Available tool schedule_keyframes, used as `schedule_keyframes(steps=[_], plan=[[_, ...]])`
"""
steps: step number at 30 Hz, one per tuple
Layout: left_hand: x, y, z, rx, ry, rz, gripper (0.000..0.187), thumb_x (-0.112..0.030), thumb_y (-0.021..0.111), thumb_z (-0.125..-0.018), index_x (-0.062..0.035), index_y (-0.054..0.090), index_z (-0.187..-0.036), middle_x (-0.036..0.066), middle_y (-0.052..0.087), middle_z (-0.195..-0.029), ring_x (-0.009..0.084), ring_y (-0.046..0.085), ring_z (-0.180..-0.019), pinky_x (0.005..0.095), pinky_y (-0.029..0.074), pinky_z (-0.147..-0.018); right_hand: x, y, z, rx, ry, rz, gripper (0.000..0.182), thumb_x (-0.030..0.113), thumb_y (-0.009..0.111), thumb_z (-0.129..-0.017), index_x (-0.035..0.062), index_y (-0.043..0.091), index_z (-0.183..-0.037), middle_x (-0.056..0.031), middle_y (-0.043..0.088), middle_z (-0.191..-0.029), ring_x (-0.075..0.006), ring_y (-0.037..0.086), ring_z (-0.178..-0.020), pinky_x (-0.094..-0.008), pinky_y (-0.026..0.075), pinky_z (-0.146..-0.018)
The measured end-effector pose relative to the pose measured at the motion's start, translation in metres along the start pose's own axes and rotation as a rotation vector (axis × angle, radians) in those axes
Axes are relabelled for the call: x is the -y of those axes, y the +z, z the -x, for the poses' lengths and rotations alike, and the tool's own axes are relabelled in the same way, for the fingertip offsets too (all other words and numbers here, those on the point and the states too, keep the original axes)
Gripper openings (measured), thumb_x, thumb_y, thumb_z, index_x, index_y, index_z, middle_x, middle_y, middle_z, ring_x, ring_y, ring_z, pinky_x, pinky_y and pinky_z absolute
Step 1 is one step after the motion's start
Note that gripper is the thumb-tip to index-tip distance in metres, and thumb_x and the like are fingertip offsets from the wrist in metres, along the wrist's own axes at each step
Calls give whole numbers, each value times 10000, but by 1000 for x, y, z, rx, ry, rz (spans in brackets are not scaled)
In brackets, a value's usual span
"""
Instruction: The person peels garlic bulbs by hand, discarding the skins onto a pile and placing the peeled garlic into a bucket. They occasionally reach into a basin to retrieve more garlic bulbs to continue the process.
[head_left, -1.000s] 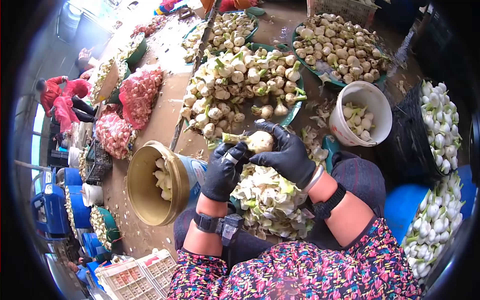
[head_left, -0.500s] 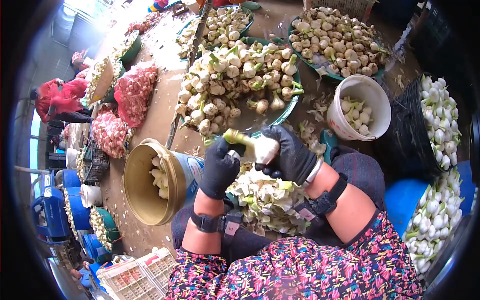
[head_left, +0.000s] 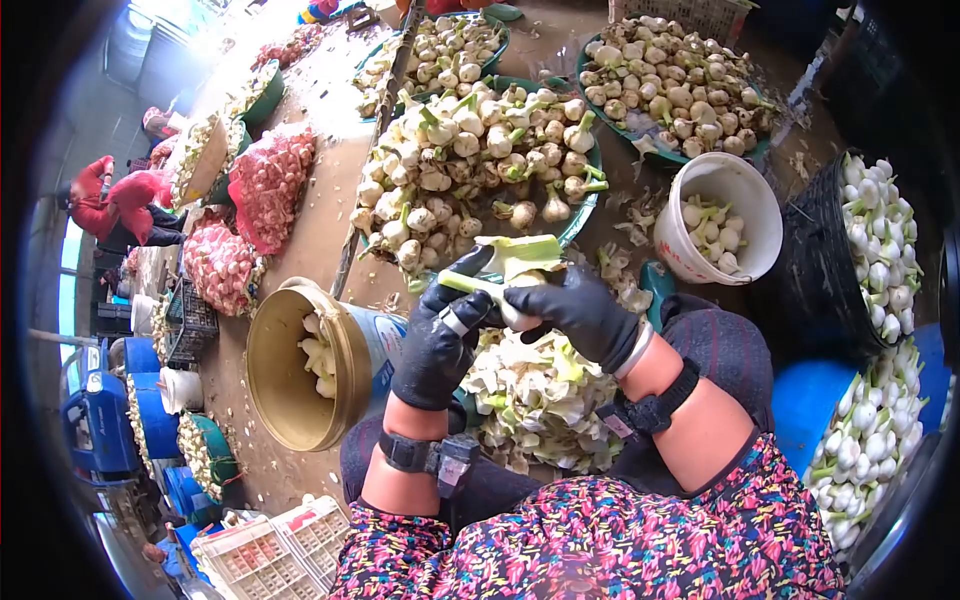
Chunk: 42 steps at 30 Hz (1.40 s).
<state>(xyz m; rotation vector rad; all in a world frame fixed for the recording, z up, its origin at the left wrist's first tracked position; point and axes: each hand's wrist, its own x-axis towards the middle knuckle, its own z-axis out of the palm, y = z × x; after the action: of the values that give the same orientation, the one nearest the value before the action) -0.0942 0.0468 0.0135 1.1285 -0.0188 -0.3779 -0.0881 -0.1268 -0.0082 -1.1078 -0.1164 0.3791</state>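
Note:
Above my lap, between both black-gloved hands, is a garlic bulb with a green stem pointing left. A broad pale-green leaf of skin stands loose above it. My left hand is closed around the stem side, with a whitish band on one finger. My right hand is closed on the bulb's other side, its fingertips partly hiding it. Below the hands lies a heap of garlic peelings. Just beyond is a green tub piled with untrimmed garlic bulbs.
A beige bucket with some garlic stands left; a white bucket with bulbs stands right. Cleaned white garlic fills a black container and lies beside a blue one. Another tub of garlic sits farther back. A person in red is far left.
A broad leaf of skin now stands peeled away from the bulb. My left hand has turned and risen, fingers extended upward along the stem; my right hand has dropped slightly.

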Motion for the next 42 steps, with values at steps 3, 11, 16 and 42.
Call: schedule_keyframes(steps=[3,11,16,42], plan=[[1,-11,0,10,128,-264,311,-40,533,-831,18,542,-1136,95,600,-1054,154,572,-931,265,446,-833,-3,-5,-3,55,49,3,336,176,598,-846,19,522,-1134,-48,599,-1023,-120,585,-917,-273,486,-770],[4,-45,-19,132,757,-1124,52,0,516,-808,-3,557,-839,43,577,-757,141,569,-707,276,490,-693,-4,7,0,-132,-181,10,159,56,548,-840,25,608,-984,-57,620,-955,-120,585,-826,-268,475,-739],[-4,-52,-12,-150,153,-153,171,-50,508,-872,33,575,-1005,56,564,-787,126,557,-708,274,482,-706,-12,9,17,455,-80,1289,217,208,544,-787,49,599,-925,-195,615,-837,-350,603,-818,-445,465,-735],[18,-37,-17,-206,31,157,380,-332,550,-881,-27,520,-1106,121,588,-1026,237,604,-894,373,531,-731,-7,2,-4,-291,-446,820,153,78,605,-724,37,533,-853,-140,575,-756,-266,589,-680,-373,466,-630]])
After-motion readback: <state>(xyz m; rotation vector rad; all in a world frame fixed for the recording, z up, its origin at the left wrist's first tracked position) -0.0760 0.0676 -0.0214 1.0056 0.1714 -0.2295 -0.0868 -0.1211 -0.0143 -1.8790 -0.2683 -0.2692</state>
